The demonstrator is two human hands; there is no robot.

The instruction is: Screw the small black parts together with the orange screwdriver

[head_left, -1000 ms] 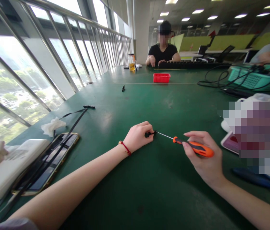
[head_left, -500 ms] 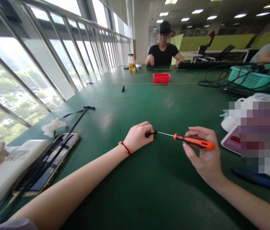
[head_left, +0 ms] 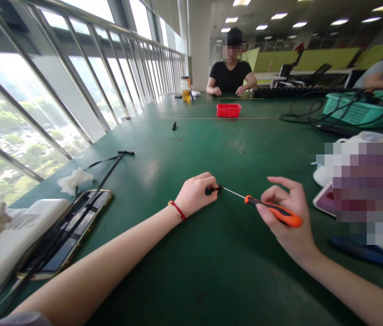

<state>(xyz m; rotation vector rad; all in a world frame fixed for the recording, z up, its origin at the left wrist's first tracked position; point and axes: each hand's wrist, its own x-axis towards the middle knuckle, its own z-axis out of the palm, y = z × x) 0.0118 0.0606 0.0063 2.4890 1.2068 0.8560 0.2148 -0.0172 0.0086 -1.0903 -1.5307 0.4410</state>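
My left hand (head_left: 194,194), with a red cord at the wrist, rests on the green table (head_left: 212,149) and pinches a small black part (head_left: 216,188) between thumb and fingers. My right hand (head_left: 288,217) grips an orange-and-black screwdriver (head_left: 273,211) by its handle, forefinger lifted. The thin metal shaft points left, and its tip meets the small black part.
A phone (head_left: 65,231) with a black strap across it, a white box (head_left: 8,244) and a crumpled tissue (head_left: 74,179) lie at my left. A red tray (head_left: 228,110) sits mid-table, another black part (head_left: 174,125) nearby. A person in black (head_left: 231,74) sits at the far end. Cables and a teal basket (head_left: 357,111) are at right.
My right hand has turned the screwdriver handle between its fingers, and the handle end has dipped again. My left hand stays still. The person at the far end has moved their hands.
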